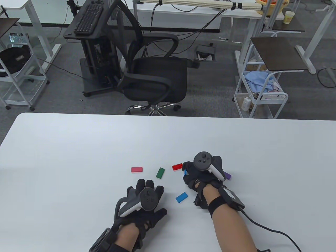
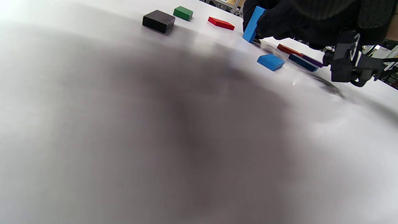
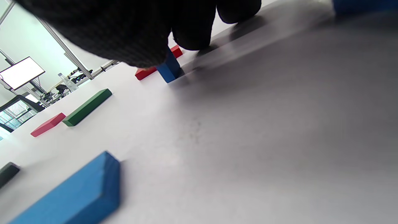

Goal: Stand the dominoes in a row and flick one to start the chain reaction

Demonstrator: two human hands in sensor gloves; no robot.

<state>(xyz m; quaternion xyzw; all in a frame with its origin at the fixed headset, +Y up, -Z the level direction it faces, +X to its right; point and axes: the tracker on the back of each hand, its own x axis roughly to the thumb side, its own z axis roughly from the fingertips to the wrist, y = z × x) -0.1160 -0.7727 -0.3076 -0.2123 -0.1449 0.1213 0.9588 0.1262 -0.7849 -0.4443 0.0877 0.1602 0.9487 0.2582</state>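
Two blue dominoes (image 1: pixel 181 197), two red (image 1: pixel 177 166)

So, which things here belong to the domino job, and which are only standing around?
For the job:
- blue domino, held on end by the right hand
- flat blue domino
- green domino
- red domino
- pink domino
- purple domino
- black domino
- left hand, flat on the table

Not for the job:
- chair
- keyboard
- cart

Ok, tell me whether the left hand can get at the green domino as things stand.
Probably yes. The green domino lies flat just beyond the left hand, whose fingers point toward it, with only bare table between.
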